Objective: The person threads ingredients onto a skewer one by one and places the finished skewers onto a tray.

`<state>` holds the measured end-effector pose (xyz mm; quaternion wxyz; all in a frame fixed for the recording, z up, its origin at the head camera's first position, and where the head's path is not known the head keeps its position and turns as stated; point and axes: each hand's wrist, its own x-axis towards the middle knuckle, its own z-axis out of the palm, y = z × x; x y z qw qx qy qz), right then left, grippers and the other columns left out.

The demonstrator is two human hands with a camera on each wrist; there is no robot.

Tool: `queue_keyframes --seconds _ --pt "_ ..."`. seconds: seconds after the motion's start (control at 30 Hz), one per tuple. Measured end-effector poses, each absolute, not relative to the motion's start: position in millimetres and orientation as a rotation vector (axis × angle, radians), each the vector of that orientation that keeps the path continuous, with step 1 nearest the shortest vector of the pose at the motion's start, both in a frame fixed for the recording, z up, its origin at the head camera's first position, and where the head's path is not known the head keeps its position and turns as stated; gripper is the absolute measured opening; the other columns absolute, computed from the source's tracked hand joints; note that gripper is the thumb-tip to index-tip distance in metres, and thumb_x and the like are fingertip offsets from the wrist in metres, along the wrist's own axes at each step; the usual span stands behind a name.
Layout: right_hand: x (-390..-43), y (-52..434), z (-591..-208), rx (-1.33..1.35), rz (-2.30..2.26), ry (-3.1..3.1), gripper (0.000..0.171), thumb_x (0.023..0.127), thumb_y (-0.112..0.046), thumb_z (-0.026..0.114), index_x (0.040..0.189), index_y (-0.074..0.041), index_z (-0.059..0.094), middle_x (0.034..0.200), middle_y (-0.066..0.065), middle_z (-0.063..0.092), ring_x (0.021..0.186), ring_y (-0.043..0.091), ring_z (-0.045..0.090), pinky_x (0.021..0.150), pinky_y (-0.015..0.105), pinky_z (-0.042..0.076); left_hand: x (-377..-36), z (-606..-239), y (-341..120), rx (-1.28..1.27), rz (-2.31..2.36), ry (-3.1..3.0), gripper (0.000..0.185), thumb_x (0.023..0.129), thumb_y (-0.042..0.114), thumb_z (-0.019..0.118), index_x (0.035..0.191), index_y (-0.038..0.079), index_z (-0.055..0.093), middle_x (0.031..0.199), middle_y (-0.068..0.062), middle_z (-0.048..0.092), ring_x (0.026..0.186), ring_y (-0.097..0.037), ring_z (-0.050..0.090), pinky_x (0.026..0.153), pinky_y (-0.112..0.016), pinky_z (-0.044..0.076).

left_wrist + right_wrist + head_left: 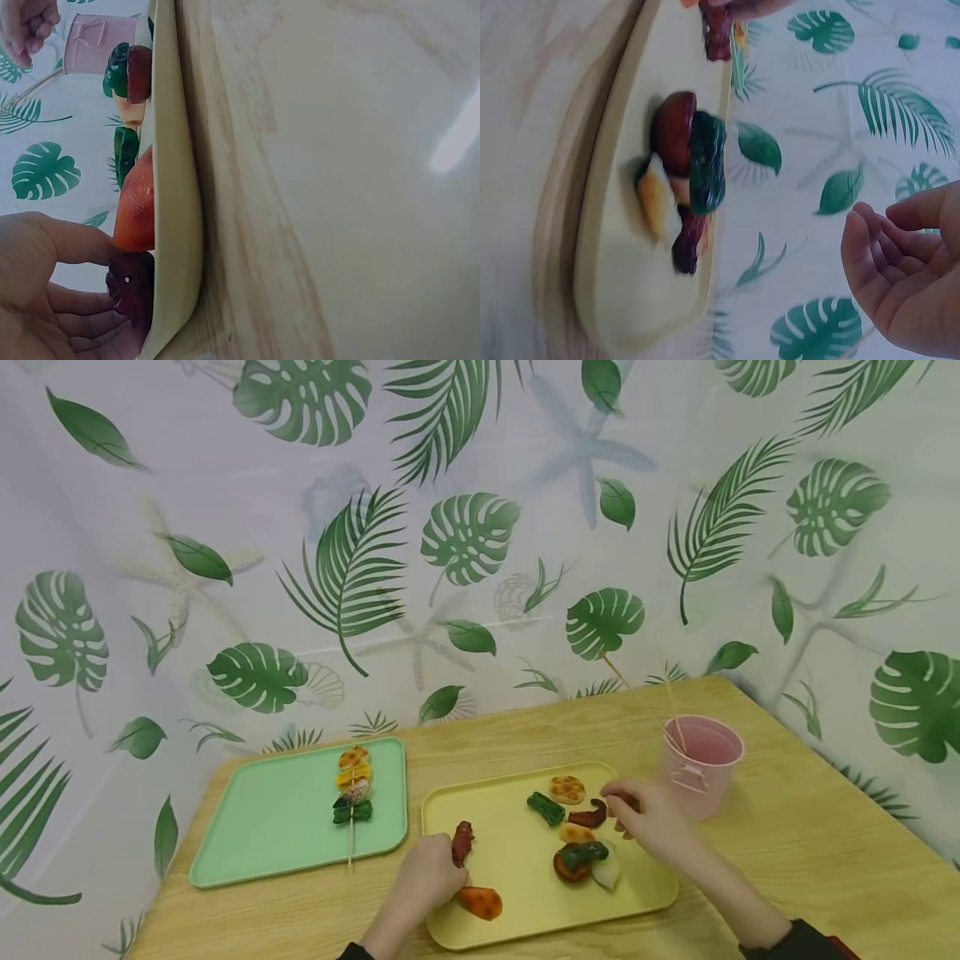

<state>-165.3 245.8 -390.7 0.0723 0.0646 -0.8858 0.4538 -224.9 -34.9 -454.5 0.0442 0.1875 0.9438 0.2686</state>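
Observation:
My left hand pinches a dark red toy meat piece at the left side of the yellow tray. In the left wrist view, thumb and fingers lie on either side of that meat piece. Beside this hand is an orange-red food piece. My right hand hovers over the tray's right edge, fingers loosely bent; the right wrist view shows nothing held. Nearest to it lies a curved dark red piece. A green pepper piece rests on a round brown piece.
A pink bucket with thin wooden sticks stands behind my right hand. On the left, a mint-green tray bears a loaded skewer, its stick poking over the front rim. A leaf-print cloth hangs behind the wooden table.

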Motion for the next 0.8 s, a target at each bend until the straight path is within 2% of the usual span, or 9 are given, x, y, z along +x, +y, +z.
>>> queue_keyframes --seconds 0.13,0.3,0.37,0.43,0.53,0.67,0.8 --pt "-164 268 -393 0.106 1.278 -2.604 0.020 0.091 0.005 0.049 0.106 0.016 0.057 0.077 0.009 0.058 0.061 0.012 0.054 0.051 0.024 0.048 -224 -455 -35 0.568 0.901 2.864 0.014 0.067 0.000 0.059 0.065 0.007 0.048 0.056 -0.001 0.038 0.048 -0.014 0.031 0.043 -0.025 0.024" --pt "-173 294 -385 0.007 1.088 -2.497 0.019 0.091 0.002 0.052 0.102 0.014 0.061 0.078 0.013 0.063 0.062 0.016 0.059 0.052 0.023 0.048 -226 -456 -36 0.535 1.002 2.857 0.006 0.067 -0.001 0.059 0.068 0.004 0.055 0.060 -0.003 0.048 0.051 -0.015 0.038 0.044 -0.025 0.030" --pt "-182 300 -380 0.001 0.949 -2.455 0.017 0.089 0.000 0.054 0.099 0.012 0.063 0.080 0.016 0.065 0.066 0.022 0.061 0.056 0.029 0.049 -228 -455 -40 0.515 1.059 2.846 0.005 0.070 0.000 0.061 0.075 0.001 0.060 0.065 -0.004 0.054 0.054 -0.015 0.043 0.046 -0.026 0.035" --pt "-193 306 -374 -0.014 0.773 -2.442 0.017 0.087 -0.001 0.057 0.096 0.010 0.065 0.083 0.019 0.066 0.071 0.029 0.062 0.060 0.036 0.049 -230 -454 -44 0.484 1.127 2.815 0.012 0.072 0.002 0.064 0.083 -0.002 0.062 0.070 -0.005 0.058 0.058 -0.016 0.049 0.047 -0.027 0.040" --pt "-211 314 -368 -0.054 0.625 -2.515 0.021 0.088 -0.007 0.058 0.099 0.009 0.064 0.087 0.022 0.063 0.076 0.036 0.060 0.061 0.047 0.048 -232 -452 -49 0.462 1.186 2.783 0.019 0.075 0.007 0.068 0.090 -0.004 0.063 0.074 -0.006 0.061 0.062 -0.016 0.053 0.050 -0.028 0.044" --pt "-229 318 -367 -0.071 0.443 -2.629 0.028 0.089 -0.015 0.060 0.102 0.009 0.063 0.091 0.025 0.061 0.078 0.039 0.059 0.060 0.048 0.048 -231 -450 -54 0.429 1.235 2.735 0.020 0.076 0.009 0.069 0.092 -0.003 0.063 0.075 -0.005 0.061 0.063 -0.015 0.055 0.052 -0.028 0.046" --pt "-239 319 -374 -0.033 0.383 -2.590 0.021 0.087 -0.008 0.060 0.094 0.011 0.064 0.086 0.026 0.061 0.076 0.042 0.058 0.063 0.050 0.048 -230 -450 -57 0.422 1.264 2.718 0.020 0.076 0.009 0.070 0.090 -0.003 0.063 0.074 -0.004 0.061 0.062 -0.014 0.055 0.051 -0.028 0.047"
